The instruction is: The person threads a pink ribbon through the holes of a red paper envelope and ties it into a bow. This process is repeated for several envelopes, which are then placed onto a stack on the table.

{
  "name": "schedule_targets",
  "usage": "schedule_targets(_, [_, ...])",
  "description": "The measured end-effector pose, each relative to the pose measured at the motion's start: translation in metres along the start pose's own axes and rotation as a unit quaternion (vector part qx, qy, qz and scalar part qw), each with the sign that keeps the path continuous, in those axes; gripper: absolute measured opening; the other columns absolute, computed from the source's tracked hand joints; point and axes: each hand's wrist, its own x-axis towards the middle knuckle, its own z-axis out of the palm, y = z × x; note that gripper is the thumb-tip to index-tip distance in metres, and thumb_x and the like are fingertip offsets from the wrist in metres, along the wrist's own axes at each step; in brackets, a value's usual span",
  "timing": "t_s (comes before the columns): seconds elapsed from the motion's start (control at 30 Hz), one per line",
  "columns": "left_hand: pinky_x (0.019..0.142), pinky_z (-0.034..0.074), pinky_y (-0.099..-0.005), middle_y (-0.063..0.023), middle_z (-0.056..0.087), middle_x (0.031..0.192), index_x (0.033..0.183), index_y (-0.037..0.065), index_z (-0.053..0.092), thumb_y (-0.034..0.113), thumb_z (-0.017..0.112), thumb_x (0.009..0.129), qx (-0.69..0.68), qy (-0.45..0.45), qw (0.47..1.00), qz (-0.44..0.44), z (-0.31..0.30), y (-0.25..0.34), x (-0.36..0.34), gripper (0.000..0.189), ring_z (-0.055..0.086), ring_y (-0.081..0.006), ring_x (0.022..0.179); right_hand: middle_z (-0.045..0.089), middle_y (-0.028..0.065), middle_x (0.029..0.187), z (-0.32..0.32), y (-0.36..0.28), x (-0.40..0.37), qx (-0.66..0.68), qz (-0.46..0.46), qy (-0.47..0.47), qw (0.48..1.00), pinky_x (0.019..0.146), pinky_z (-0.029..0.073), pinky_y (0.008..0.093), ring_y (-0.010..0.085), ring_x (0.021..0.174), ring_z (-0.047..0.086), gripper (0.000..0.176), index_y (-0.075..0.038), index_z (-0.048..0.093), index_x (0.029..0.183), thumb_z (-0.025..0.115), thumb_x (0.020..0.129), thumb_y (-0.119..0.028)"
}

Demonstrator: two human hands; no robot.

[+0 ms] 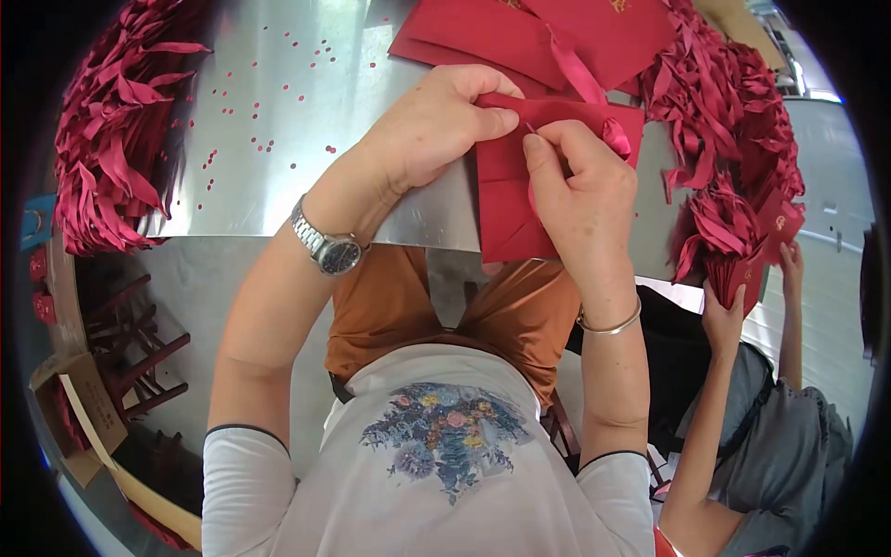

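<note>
A red paper gift bag [509, 218] lies at the metal table's front edge, its lower end jutting out over my lap. My left hand [444, 121] grips the bag's top edge between thumb and fingers. My right hand [583, 176] is closed in a pinch over the bag, with a thin tip of red ribbon showing at its thumb and forefinger. A shiny pink ribbon [616, 137] lies on the bag beside my right knuckles, and another ribbon strip [574, 63] runs up from the bag. Beneath my right palm, part of the bag is hidden.
Several flat red bags [529, 37] lie behind my hands. Piles of ribboned bags stand at left [116, 139] and right [710, 93]. Small red paper dots [269, 144] are scattered over the metal table [362, 111]. At right, a co-worker's hands [724, 320] hold ribboned red bags.
</note>
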Motion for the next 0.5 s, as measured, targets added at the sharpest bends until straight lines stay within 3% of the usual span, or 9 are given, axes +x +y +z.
schedule_targets(0.1, [0.083,0.049,-0.0248,-0.0046,0.065,0.100,0.109,-0.001,0.062,0.002,0.062,0.088,-0.062,-0.009,0.998,-0.007,-0.001,0.000,0.000,0.021,0.060,-0.0106,0.091,0.062,0.0105,0.068,0.000,-0.003,0.002,-0.008,0.022,-0.004,1.000,0.055,0.049,0.0388,0.0302,0.063,0.062,0.011,-0.007,0.062,0.079,0.067,0.084,-0.016])
schedule_targets(0.33, [0.082,0.048,-0.0239,-0.0033,0.065,0.097,0.108,0.000,0.062,0.002,0.062,0.088,-0.032,0.004,0.999,0.007,0.002,0.002,-0.002,0.020,0.059,-0.0099,0.089,0.062,0.0113,0.064,0.000,-0.002,0.006,0.042,0.070,-0.009,0.997,0.053,0.047,0.0359,0.0281,0.056,0.060,0.013,-0.006,0.065,0.077,0.068,0.082,-0.017])
schedule_targets(0.5, [0.078,0.048,-0.0247,-0.0011,0.065,0.091,0.100,0.000,0.064,0.001,0.062,0.086,0.094,0.021,0.995,0.035,0.005,0.008,-0.005,0.014,0.058,-0.0085,0.086,0.062,0.0131,0.062,-0.007,-0.005,0.011,0.077,0.153,-0.052,0.984,0.053,0.046,0.0350,0.0265,0.053,0.059,0.014,-0.003,0.068,0.079,0.066,0.083,-0.017])
